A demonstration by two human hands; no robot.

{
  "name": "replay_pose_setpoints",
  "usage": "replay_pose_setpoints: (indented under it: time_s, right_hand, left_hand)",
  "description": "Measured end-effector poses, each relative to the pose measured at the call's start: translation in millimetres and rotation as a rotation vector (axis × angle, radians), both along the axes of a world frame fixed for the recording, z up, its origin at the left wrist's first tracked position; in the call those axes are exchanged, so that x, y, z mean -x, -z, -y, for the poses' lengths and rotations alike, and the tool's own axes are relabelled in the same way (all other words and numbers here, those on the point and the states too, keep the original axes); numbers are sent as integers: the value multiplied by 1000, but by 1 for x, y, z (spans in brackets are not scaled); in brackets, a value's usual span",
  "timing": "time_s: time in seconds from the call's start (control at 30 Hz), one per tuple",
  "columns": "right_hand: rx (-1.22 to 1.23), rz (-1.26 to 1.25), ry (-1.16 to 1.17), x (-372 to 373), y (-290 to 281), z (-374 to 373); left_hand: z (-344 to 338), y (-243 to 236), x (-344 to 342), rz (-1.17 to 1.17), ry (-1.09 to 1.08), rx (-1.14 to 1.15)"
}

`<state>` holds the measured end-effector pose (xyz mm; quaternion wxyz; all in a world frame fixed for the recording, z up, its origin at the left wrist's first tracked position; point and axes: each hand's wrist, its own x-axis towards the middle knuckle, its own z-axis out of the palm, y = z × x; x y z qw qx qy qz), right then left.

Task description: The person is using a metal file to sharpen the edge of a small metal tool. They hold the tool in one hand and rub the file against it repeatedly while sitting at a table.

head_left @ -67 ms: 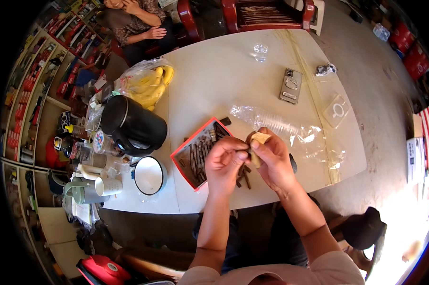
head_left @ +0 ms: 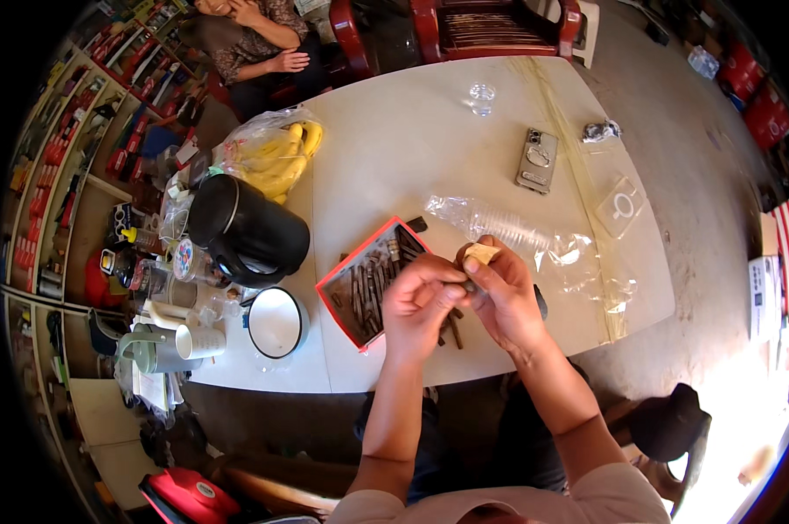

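Handling, the right hand (head_left: 504, 299) clamps a creased tan scrap (head_left: 483, 252), the left hand (head_left: 419, 301) pinches a small dark piece (head_left: 469, 286); steadiness seems needed next

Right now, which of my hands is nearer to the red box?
Left. Your left hand overlaps the right side of the red box in this view; your right hand is farther right, past the box's edge.

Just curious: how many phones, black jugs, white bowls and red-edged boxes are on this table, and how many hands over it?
Phone: 1
Black jug: 1
White bowl: 1
Red-edged box: 1
Left hand and right hand: 2
Total: 6
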<state>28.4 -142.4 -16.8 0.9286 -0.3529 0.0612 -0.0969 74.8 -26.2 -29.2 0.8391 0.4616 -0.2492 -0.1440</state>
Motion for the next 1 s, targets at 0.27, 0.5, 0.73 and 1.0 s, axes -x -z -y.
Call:
replay_pose_setpoints:
  time_s: [0.27,0.5,0.73,1.0]
  right_hand:
    - [-147,-16,29,0,-2,-7]
    - [201,47,119,5,-13,-12]
    - [337,65,118,7,-9,-5]
    - [266,13,115,10,-11,-4]
  left_hand:
    - [7,7,2,-285,49,242]
    - [5,-1,2,-315,107,246]
    - [16,9,9,-319,10,151]
    - [25,13,16,-265,-113,136]
